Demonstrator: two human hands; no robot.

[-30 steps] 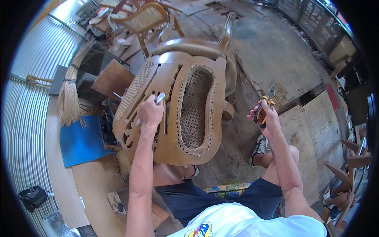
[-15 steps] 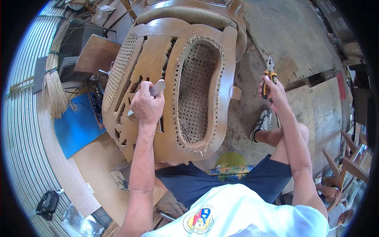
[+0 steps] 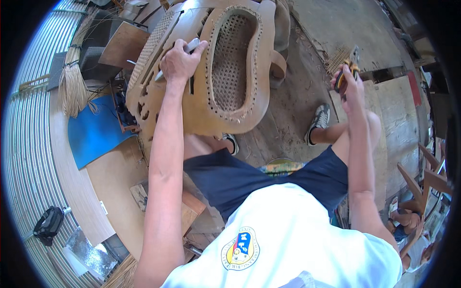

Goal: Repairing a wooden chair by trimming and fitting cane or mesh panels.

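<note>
A wooden chair frame (image 3: 194,115) with a long rounded opening lies in front of me. Small holes and cut cane ends line the opening, and woven cane (image 3: 232,62) shows inside it. My left hand (image 3: 178,65) rests over the frame, left of the opening, closed around a slim silver-grey knife-like tool (image 3: 192,45); its pale tip shows below the fingers. Out to the right, above my knee, my right hand (image 3: 353,89) grips pliers (image 3: 354,55) with yellow and black handles, jaws pointing up. The pliers are apart from the chair.
A bundle of cane strands (image 3: 73,86) hangs at the left beside a blue sheet (image 3: 98,132). A loose woven cane piece (image 3: 337,57) lies on the floor beyond the pliers. Wooden chair legs (image 3: 434,182) and another person (image 3: 415,245) are at the far right.
The chair frame has shifted away from me, with my left hand still over it, uncovering a shoe below. My right hand has moved right with the pliers. The whole view has shifted somewhat.
</note>
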